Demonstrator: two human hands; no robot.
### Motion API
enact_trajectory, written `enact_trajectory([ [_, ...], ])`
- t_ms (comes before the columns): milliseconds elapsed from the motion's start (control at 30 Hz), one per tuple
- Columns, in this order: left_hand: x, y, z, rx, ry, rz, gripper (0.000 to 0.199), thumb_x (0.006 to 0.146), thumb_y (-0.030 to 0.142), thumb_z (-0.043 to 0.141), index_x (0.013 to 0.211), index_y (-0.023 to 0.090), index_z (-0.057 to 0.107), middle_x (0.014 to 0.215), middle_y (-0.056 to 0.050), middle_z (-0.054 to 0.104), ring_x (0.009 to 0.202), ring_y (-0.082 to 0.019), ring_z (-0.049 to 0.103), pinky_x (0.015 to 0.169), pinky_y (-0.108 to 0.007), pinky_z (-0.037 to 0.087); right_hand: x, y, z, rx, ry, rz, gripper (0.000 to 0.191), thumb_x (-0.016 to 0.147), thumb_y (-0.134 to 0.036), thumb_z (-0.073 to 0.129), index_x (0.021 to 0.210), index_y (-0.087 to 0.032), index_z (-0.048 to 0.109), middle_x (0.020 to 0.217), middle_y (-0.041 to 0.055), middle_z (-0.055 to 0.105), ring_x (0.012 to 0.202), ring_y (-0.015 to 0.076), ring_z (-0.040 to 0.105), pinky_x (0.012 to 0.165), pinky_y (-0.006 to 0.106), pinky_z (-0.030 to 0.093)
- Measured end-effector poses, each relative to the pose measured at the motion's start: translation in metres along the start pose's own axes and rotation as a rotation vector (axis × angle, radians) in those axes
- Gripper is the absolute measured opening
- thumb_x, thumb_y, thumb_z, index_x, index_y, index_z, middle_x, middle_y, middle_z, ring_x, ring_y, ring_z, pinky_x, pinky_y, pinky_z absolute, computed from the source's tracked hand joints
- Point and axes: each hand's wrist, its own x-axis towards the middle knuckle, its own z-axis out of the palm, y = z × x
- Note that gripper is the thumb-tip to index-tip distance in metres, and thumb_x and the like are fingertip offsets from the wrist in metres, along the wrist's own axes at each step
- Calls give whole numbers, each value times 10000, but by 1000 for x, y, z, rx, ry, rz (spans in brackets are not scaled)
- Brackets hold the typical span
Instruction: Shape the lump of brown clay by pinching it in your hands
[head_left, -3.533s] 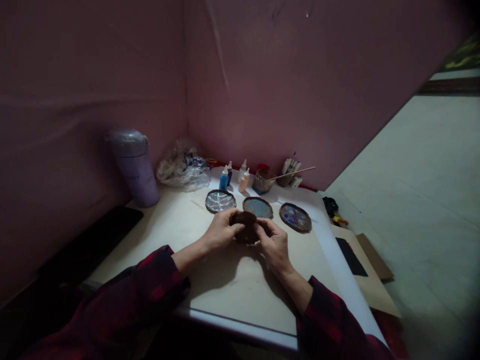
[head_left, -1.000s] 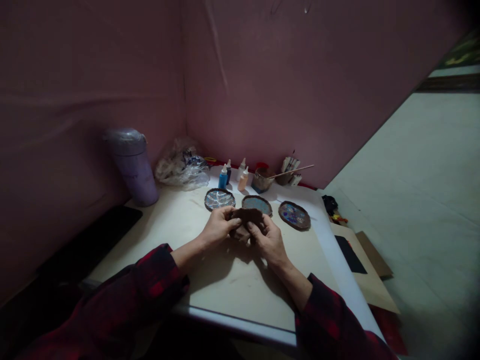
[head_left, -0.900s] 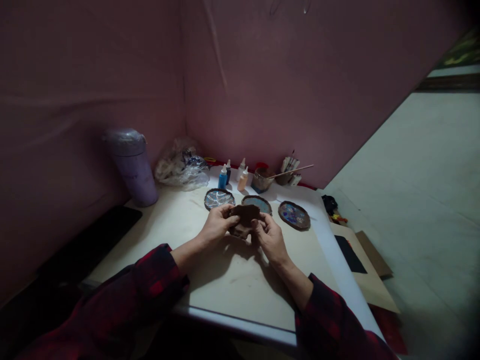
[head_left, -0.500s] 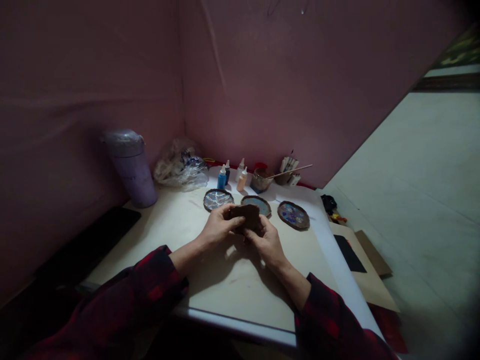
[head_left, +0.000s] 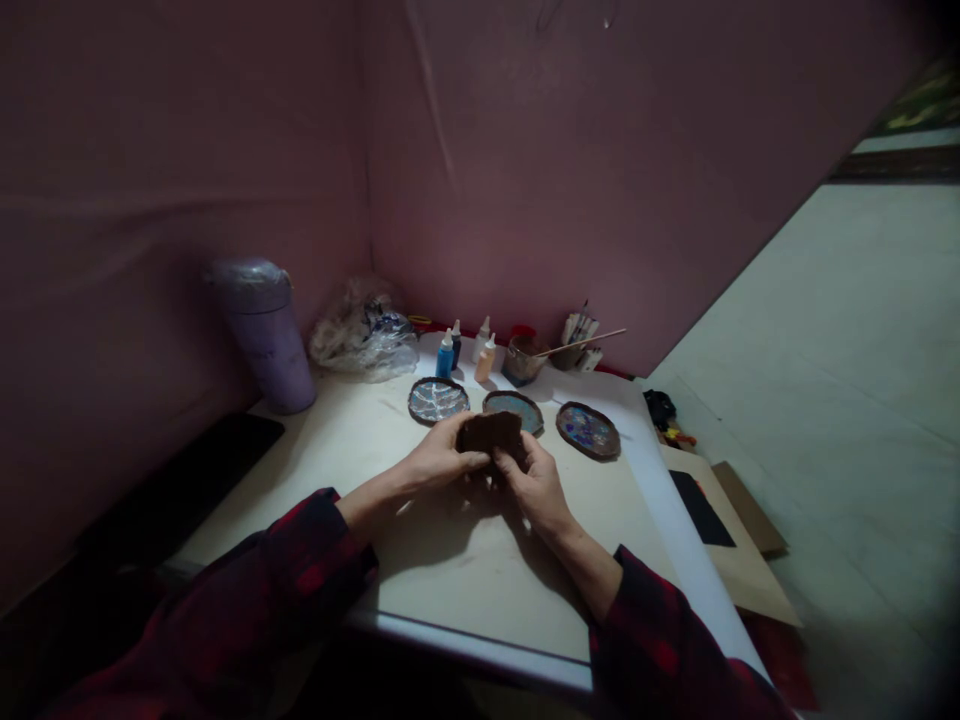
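Observation:
Between my two hands a flat, dark brown slab of clay [head_left: 491, 432] is held up above the table, tilted toward me. My left hand [head_left: 442, 452] grips its left side, thumb along the lower edge and fingers behind. On the right, my right hand [head_left: 531, 478] pinches the lower right edge with the thumb in front. Just beyond lie three dark-rimmed painted discs: one with white lines on blue [head_left: 438, 400], a plain blue-grey one [head_left: 514, 410] partly hidden by the slab and my hand, and one with blue and purple spots [head_left: 588, 430].
Behind the discs stand a blue paint bottle [head_left: 445, 357], a peach one [head_left: 485, 361] and others. A brush [head_left: 581, 343] rests across a cup [head_left: 523, 362]. A purple tumbler [head_left: 270, 345], a crumpled plastic bag [head_left: 364, 335] and a dark flat object [head_left: 187, 485] are at left.
My left thumb has slid down from the slab's face to its lower edge, so more of the face shows. Both hands still hold it in nearly the same place.

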Motion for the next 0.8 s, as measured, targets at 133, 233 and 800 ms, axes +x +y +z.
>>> enact_trajectory([
  [133,-1,-2,1,-6,48,-10,464,561,161,738,1011,115,637,916,-53,665,850,-194,604,752,-289,483,1,-1,1,49,-6,67,381,813,-474,673,1040,-174,614,881,47,707,742,191,639,614,281,508],
  [233,-1,-4,1,-47,41,-21,441,549,144,717,983,114,643,858,-33,659,764,-165,596,684,-262,474,1,-2,2,78,-5,50,382,793,-444,697,1044,-167,621,916,54,713,782,194,649,667,292,522],
  [800,1,-3,5,-69,126,-61,331,642,259,747,907,119,606,820,-29,642,738,-140,592,664,-241,468,-1,-2,2,104,24,161,401,840,-554,602,1000,-185,599,675,-31,560,469,89,458,381,199,383],
])
